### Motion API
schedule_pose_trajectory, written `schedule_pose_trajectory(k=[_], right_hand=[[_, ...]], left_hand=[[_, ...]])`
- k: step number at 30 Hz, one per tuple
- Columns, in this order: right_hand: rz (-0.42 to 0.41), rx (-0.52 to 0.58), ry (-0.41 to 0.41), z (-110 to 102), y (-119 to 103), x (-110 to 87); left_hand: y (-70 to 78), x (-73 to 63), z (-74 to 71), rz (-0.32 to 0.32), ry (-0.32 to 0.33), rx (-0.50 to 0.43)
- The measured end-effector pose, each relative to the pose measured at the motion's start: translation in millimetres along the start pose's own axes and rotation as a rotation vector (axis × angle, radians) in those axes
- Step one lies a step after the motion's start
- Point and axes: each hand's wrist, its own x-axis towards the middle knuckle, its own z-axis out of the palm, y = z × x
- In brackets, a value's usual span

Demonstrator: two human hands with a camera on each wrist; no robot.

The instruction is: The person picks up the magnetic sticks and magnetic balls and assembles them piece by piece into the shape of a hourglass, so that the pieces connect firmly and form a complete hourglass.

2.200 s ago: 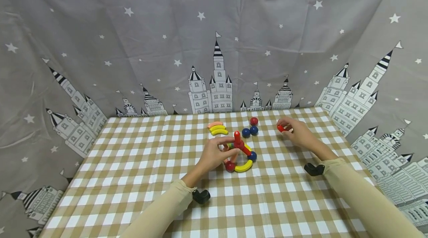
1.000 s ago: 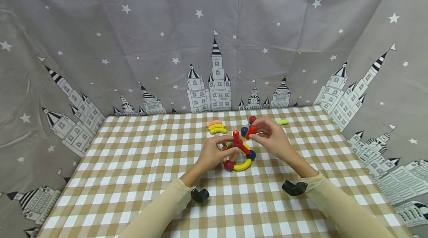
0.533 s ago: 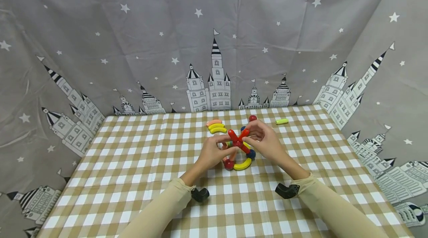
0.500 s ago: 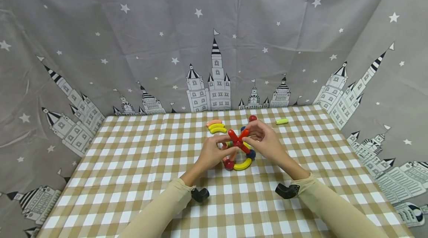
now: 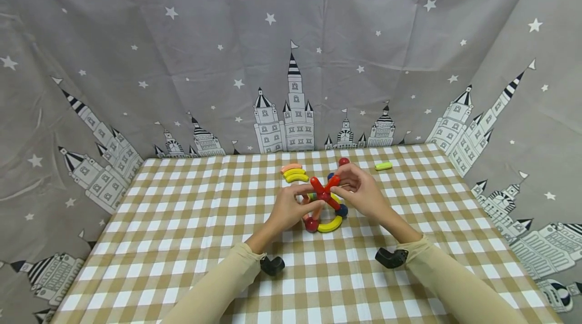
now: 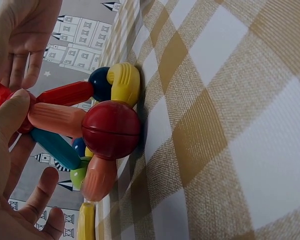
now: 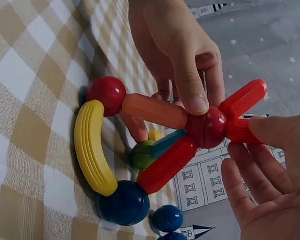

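Observation:
A magnetic rod-and-ball frame stands on the checked cloth. Its base ring has a curved yellow rod (image 7: 94,147), a red ball (image 6: 111,129), a blue ball (image 7: 124,202) and a green ball (image 7: 142,154). Orange (image 7: 155,111), red (image 7: 168,165) and teal (image 6: 55,148) rods slant up to a red top ball (image 7: 208,128). My left hand (image 5: 289,207) pinches that top ball between thumb and fingers. With thumb and fingertips, my right hand (image 5: 364,193) holds a short red rod (image 7: 241,131) against the ball. Another red rod (image 7: 244,98) juts from it, making a V.
Behind the frame lie curved yellow rods (image 5: 296,176) and a curved orange rod (image 5: 291,168). A loose red ball (image 5: 343,161) and blue balls (image 7: 168,218) are near my right hand, which partly covers them in the head view. A light green rod (image 5: 383,166) lies farther right.
My right hand has carried the red rod leftward from the right back of the table to the top ball. A light green rod now shows there. My left hand has kept its hold.

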Motion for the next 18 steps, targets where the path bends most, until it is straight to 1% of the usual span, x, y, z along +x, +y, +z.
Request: schedule_pose_trajectory(k=[4,8,14,18], right_hand=[[0.000,-0.006,-0.033,-2.9,1.6,1.5],[-0.003,-0.041,-0.082,-11.8,2.5,3.3],[0.003,-0.165,-0.154,-33.3,-2.7,8.5],[0.007,-0.244,-0.162,-45.6,-1.7,11.9]], left_hand=[[-0.5,0.4,0.0,0.001,-0.002,-0.002],[-0.5,1.2,0.4,0.007,-0.010,-0.015],[-0.3,1.2,0.3,0.002,-0.011,-0.020],[-0.5,1.1,0.1,-0.006,-0.012,-0.007]])
